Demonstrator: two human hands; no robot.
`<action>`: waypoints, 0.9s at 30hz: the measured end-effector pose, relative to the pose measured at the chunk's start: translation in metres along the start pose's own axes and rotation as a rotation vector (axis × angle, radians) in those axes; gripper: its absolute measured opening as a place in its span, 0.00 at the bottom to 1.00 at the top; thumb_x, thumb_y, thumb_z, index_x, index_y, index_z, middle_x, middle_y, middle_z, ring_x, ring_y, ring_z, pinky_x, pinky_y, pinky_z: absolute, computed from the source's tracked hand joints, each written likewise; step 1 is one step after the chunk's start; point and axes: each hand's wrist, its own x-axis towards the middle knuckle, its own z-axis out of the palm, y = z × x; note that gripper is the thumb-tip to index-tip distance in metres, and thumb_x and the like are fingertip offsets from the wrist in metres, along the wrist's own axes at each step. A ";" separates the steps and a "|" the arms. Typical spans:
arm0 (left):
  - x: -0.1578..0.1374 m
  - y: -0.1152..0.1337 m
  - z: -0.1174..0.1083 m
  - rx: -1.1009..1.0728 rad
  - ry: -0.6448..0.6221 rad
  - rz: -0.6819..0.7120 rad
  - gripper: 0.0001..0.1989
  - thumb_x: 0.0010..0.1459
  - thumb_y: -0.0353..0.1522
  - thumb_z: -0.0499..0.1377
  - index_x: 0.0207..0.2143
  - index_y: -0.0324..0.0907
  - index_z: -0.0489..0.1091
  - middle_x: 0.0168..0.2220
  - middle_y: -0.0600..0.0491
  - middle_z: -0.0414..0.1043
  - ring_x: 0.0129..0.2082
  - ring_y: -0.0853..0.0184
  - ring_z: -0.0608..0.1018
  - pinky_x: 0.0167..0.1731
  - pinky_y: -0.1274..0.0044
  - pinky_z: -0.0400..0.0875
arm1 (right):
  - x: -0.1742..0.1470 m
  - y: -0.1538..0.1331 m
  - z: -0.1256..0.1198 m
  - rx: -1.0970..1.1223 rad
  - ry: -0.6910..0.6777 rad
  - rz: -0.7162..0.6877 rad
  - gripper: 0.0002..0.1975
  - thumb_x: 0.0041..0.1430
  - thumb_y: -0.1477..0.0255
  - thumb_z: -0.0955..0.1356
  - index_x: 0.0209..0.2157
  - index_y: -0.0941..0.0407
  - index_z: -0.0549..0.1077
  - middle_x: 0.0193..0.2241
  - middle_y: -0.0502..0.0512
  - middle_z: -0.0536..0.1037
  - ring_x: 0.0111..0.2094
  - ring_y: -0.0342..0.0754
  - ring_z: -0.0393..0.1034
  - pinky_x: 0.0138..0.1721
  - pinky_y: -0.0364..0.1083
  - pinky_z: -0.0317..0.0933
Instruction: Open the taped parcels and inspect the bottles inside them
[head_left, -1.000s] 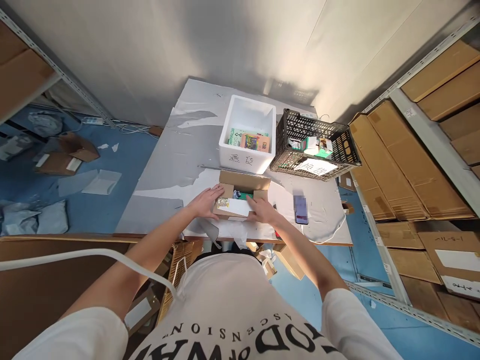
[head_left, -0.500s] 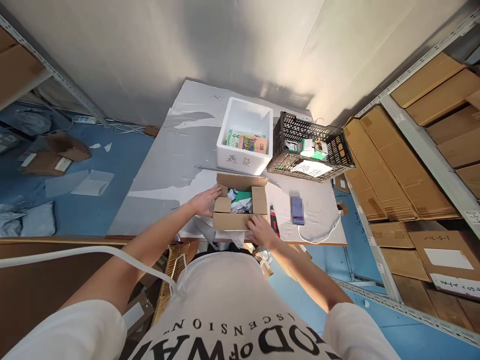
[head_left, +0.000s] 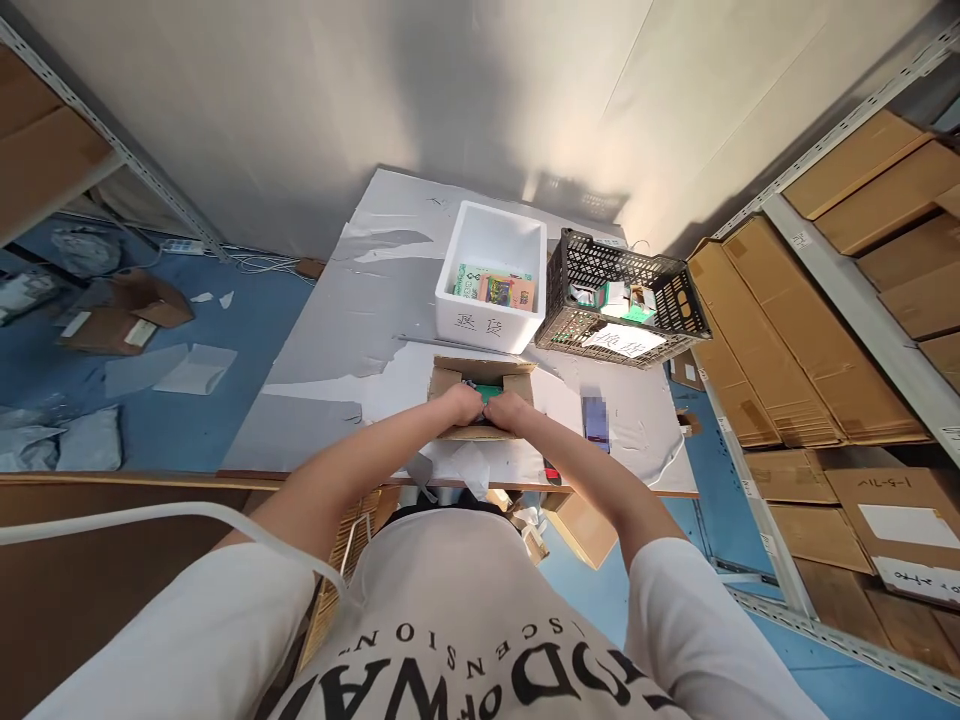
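An open cardboard box (head_left: 450,367) sits at the table's near edge with its flaps up. Inside it shows a green item (head_left: 490,392), partly covered by my hands; its kind is unclear. My left hand (head_left: 461,403) reaches into the box from the left, fingers curled down and closed. From the right, my right hand (head_left: 508,410) dips in beside it, also closed, the two almost touching. Whatever the fingertips grip is hidden. A red and black utility knife (head_left: 552,474) lies right of the box, mostly covered by my right forearm.
Behind the box stand a white foam bin (head_left: 489,328) holding colourful packets and a black plastic crate (head_left: 660,275) with small boxes. A phone (head_left: 596,422) with a white cable lies at right. Shelves with cartons (head_left: 787,340) flank the right; a white cable (head_left: 187,511) crosses at left.
Both hands have moved from the box's outer sides into its inside, close together. The flaps now stand more open, and the crumpled white paper inside is mostly hidden by the hands.
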 end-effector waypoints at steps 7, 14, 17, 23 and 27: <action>-0.035 -0.015 0.003 0.129 -0.028 -0.364 0.35 0.44 0.59 0.56 0.39 0.38 0.78 0.43 0.33 0.75 0.52 0.35 0.68 0.51 0.43 0.47 | -0.039 0.017 0.035 -0.067 0.144 0.270 0.24 0.58 0.62 0.66 0.49 0.65 0.75 0.50 0.77 0.74 0.54 0.69 0.64 0.55 0.67 0.48; -0.093 -0.047 0.021 -0.112 0.160 -0.331 0.72 0.31 0.66 0.57 0.67 0.28 0.37 0.67 0.25 0.32 0.67 0.36 0.42 0.57 0.50 0.50 | -0.060 0.043 0.108 0.499 0.431 0.246 0.63 0.46 0.42 0.67 0.67 0.69 0.35 0.66 0.81 0.38 0.68 0.66 0.31 0.62 0.63 0.44; -0.093 -0.045 0.033 -0.216 0.239 -0.284 0.75 0.30 0.65 0.60 0.67 0.29 0.30 0.67 0.25 0.30 0.67 0.38 0.42 0.57 0.54 0.55 | -0.053 0.037 0.129 0.591 0.582 0.243 0.63 0.47 0.45 0.69 0.67 0.66 0.30 0.67 0.79 0.33 0.69 0.63 0.27 0.63 0.62 0.43; -0.099 -0.037 0.016 -0.093 0.205 -0.344 0.66 0.36 0.63 0.59 0.67 0.32 0.42 0.67 0.27 0.36 0.67 0.37 0.43 0.58 0.46 0.46 | -0.067 0.039 0.113 0.406 0.569 0.246 0.42 0.59 0.56 0.65 0.65 0.65 0.49 0.66 0.77 0.42 0.68 0.67 0.34 0.61 0.67 0.41; -0.089 -0.026 -0.016 0.044 0.131 -0.299 0.32 0.56 0.50 0.56 0.55 0.36 0.66 0.58 0.33 0.62 0.60 0.42 0.62 0.58 0.49 0.48 | -0.066 0.043 0.066 0.206 0.442 0.166 0.24 0.61 0.72 0.64 0.58 0.63 0.64 0.61 0.72 0.60 0.64 0.63 0.51 0.62 0.61 0.47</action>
